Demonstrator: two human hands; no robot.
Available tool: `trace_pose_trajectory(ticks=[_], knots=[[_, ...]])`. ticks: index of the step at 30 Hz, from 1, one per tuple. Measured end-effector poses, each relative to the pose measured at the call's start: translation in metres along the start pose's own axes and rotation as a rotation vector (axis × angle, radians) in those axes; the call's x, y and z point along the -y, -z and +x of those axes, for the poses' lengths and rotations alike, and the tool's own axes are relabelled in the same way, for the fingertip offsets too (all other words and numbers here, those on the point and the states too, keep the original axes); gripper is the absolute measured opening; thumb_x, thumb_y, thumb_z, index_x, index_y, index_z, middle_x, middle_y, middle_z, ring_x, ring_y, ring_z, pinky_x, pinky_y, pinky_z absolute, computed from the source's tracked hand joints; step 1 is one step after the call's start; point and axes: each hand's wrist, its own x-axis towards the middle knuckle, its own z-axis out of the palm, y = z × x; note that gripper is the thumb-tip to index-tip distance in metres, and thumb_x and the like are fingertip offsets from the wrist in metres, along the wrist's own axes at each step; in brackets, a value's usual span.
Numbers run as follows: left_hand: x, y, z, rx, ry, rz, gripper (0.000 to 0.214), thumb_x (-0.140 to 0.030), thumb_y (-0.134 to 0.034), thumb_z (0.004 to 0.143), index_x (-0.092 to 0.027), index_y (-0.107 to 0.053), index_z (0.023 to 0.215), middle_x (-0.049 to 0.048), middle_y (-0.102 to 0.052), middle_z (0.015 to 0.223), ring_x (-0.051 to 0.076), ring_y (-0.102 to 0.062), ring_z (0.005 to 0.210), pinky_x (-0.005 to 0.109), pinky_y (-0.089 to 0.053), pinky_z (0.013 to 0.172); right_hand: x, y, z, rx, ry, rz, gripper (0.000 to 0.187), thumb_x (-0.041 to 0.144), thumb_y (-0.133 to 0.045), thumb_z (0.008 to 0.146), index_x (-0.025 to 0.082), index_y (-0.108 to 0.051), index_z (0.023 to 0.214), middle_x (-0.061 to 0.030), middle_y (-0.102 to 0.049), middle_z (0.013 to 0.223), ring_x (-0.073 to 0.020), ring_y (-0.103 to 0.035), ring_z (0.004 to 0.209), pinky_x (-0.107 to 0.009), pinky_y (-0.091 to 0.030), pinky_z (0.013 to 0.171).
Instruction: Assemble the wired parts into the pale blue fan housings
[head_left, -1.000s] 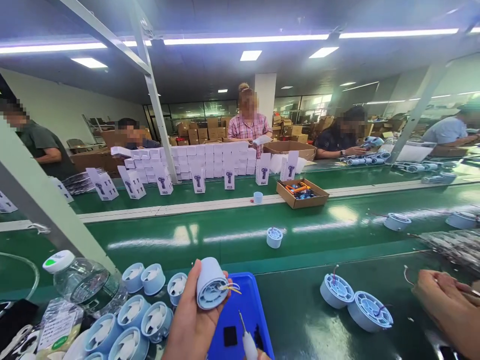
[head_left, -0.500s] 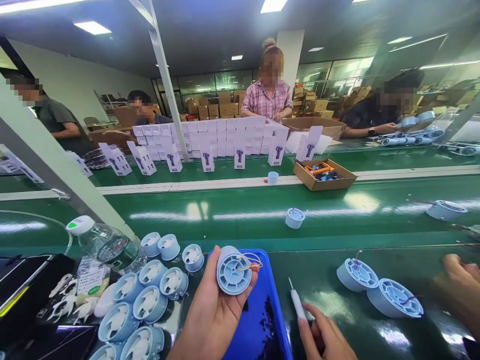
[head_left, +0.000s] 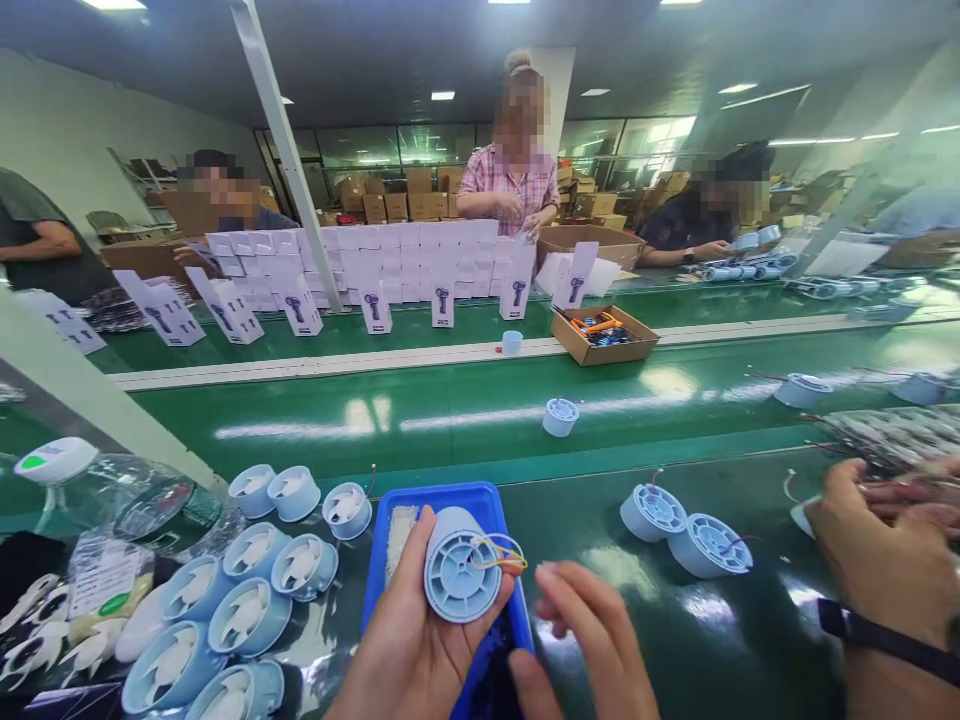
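Observation:
My left hand [head_left: 401, 645] is wrapped around a light blue round fan housing [head_left: 460, 575], its spoked end turned toward me. A loop of thin yellow wire [head_left: 501, 548] sticks out of the housing's right side, against my left fingertips. Just right of that wire is my right hand [head_left: 592, 640], fingers apart and nothing visible in them. Beneath both hands lies a blue tray [head_left: 373, 560] containing a pale block and dark small pieces that I cannot make out. Left of the tray stand several light blue fan housings [head_left: 250, 615] with white blades inside.
Two housings [head_left: 709, 545] lie to the right, near a co-worker's hands [head_left: 885, 540]. Another housing [head_left: 561, 417] sits on the green belt [head_left: 450, 390]. A clear bottle [head_left: 142, 500] lies at left. Beyond are a cardboard box of tools [head_left: 604, 338] and white cartons [head_left: 442, 295].
My right hand has let go of the white pen-like tool, now out of sight, and moved up toward the yellow wire. The view has shifted right; the co-worker's hands at right show more.

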Motion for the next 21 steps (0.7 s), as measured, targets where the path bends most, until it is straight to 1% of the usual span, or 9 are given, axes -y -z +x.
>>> trace_pose_trajectory(ticks=[2, 4, 7, 10, 13, 15, 17, 19, 21], knots=[[0.007, 0.000, 0.001, -0.014, 0.040, 0.016, 0.025, -0.027, -0.054, 0.091, -0.006, -0.063, 0.082, 0.0155, -0.074, 0.068, 0.021, -0.071, 0.058, 0.029, -0.061, 0.056, 0.004, -0.004, 0.004, 0.021, 0.091, -0.024, 0.044, 0.044, -0.044, 0.096, 0.027, -0.040, 0.136, -0.0097, -0.041, 0.134, -0.0199, -0.056, 0.111, -0.028, -0.053, 0.086], [0.014, 0.000, 0.003, -0.007, 0.067, 0.046, 0.026, -0.028, -0.054, 0.091, -0.006, -0.064, 0.082, 0.0133, -0.074, 0.068, 0.022, -0.072, 0.061, 0.030, -0.061, 0.058, 0.004, -0.008, 0.008, 0.067, 0.133, -0.064, 0.051, 0.047, -0.042, 0.095, 0.025, -0.035, 0.141, -0.0110, -0.037, 0.140, -0.0235, -0.051, 0.120, -0.031, -0.052, 0.090], [0.018, -0.001, 0.003, -0.001, 0.072, 0.062, 0.020, -0.027, -0.056, 0.090, -0.010, -0.064, 0.084, 0.0086, -0.074, 0.067, 0.021, -0.073, 0.065, 0.029, -0.061, 0.060, 0.001, -0.009, 0.011, 0.097, 0.154, -0.080, 0.056, 0.045, -0.044, 0.094, 0.021, -0.033, 0.143, -0.0118, -0.043, 0.138, -0.0243, -0.051, 0.121, -0.033, -0.051, 0.094], [0.018, -0.003, -0.002, -0.012, 0.073, 0.064, 0.017, -0.025, -0.056, 0.090, -0.011, -0.064, 0.085, 0.0058, -0.073, 0.065, 0.021, -0.073, 0.067, 0.028, -0.061, 0.061, 0.001, -0.004, 0.014, 0.086, 0.186, -0.073, 0.055, 0.042, -0.046, 0.093, 0.017, -0.035, 0.141, -0.0115, -0.050, 0.132, -0.0222, -0.052, 0.119, -0.031, -0.049, 0.096], [0.018, -0.004, -0.008, 0.034, 0.110, 0.058, 0.022, -0.028, -0.052, 0.092, -0.009, -0.064, 0.089, 0.0085, -0.075, 0.071, 0.021, -0.073, 0.070, 0.029, -0.061, 0.063, 0.005, 0.004, 0.016, 0.109, 0.209, -0.100, 0.053, 0.039, -0.048, 0.092, 0.016, -0.037, 0.139, -0.0106, -0.054, 0.126, -0.0199, -0.055, 0.115, -0.027, -0.049, 0.096], [0.018, -0.003, -0.011, 0.050, 0.134, 0.042, 0.025, -0.029, -0.051, 0.093, -0.008, -0.064, 0.089, 0.0102, -0.075, 0.075, 0.021, -0.073, 0.072, 0.029, -0.061, 0.065, 0.007, 0.008, 0.015, 0.140, 0.200, -0.092, 0.054, 0.039, -0.050, 0.092, 0.017, -0.037, 0.139, -0.0104, -0.053, 0.126, -0.0200, -0.054, 0.116, -0.027, -0.049, 0.097], [0.018, -0.002, -0.012, 0.052, 0.172, 0.027, 0.026, -0.030, -0.052, 0.092, -0.007, -0.065, 0.092, 0.0104, -0.075, 0.076, 0.021, -0.073, 0.074, 0.029, -0.061, 0.065, 0.010, 0.010, 0.013, 0.162, 0.167, -0.050, 0.055, 0.039, -0.050, 0.092, 0.018, -0.035, 0.141, -0.0106, -0.051, 0.128, -0.0214, -0.052, 0.118, -0.029, -0.048, 0.098], [0.018, -0.001, -0.014, 0.052, 0.212, 0.013, 0.028, -0.033, -0.054, 0.091, -0.007, -0.065, 0.096, 0.0101, -0.075, 0.075, 0.022, -0.073, 0.076, 0.029, -0.061, 0.065, 0.012, 0.011, 0.010, 0.181, 0.124, -0.017, 0.055, 0.037, -0.050, 0.093, 0.019, -0.033, 0.142, -0.0111, -0.050, 0.129, -0.0237, -0.050, 0.120, -0.034, -0.047, 0.100], [0.018, 0.001, -0.015, 0.059, 0.224, 0.005, 0.031, -0.034, -0.055, 0.090, -0.006, -0.065, 0.099, 0.0103, -0.075, 0.075, 0.022, -0.073, 0.076, 0.029, -0.061, 0.064, 0.013, 0.013, 0.009, 0.188, 0.087, -0.013, 0.057, 0.035, -0.051, 0.092, 0.021, -0.031, 0.143, -0.0121, -0.049, 0.129, -0.0270, -0.050, 0.121, -0.039, -0.048, 0.098]])
